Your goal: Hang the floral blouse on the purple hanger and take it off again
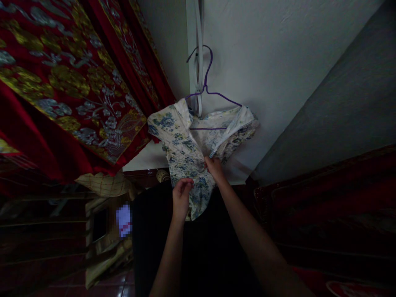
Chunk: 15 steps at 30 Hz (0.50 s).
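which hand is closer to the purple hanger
Right. The right hand is at the floral top's front opening, below the purple hanger's bottom bar; the left hand is lower, farther from it.

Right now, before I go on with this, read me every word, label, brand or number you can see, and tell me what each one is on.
No readable text anywhere.
Pale purple item with a reddish band, lower left: pixelated, can't be read.
Red item with a pale curved outline, bottom right: cut off and too dark to tell whether it has lettering.
Floral garment and red cloth: patterns, no legible words.
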Available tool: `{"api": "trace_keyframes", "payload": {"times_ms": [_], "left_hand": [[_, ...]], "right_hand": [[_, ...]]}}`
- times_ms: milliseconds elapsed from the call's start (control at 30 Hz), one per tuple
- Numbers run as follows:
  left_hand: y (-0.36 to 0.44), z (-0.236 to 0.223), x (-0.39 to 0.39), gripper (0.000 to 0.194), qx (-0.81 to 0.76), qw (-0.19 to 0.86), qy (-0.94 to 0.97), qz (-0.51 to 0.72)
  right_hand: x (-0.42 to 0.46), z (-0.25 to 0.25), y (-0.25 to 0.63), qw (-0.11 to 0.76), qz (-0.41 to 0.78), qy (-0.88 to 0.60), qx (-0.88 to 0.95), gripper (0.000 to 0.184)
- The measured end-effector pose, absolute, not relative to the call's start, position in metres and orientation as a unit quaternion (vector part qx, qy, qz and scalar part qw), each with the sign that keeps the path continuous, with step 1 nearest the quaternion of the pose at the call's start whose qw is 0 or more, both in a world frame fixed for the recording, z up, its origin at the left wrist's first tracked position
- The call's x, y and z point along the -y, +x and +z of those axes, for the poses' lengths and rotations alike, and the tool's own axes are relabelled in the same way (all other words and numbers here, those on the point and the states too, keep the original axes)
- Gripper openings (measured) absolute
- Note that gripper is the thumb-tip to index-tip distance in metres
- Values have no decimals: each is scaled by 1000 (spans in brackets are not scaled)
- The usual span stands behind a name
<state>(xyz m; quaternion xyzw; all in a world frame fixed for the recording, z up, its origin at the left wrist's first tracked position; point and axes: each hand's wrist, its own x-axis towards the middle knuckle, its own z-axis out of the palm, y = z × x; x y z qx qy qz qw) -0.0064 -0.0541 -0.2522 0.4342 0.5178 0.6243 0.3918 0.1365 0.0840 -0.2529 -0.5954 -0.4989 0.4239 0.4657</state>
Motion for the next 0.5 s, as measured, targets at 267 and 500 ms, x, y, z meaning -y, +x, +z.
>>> {"api": "trace_keyframes", "payload": {"times_ms": [267, 500], "left_hand": [[5, -251, 22, 29, -499, 295, 579, 573], [11, -234, 25, 7, -491, 296, 589, 570]], "right_hand": [[-12, -244, 120, 462, 523, -504, 509, 44], [9, -206, 129, 486, 584, -437, 480, 40]]}}
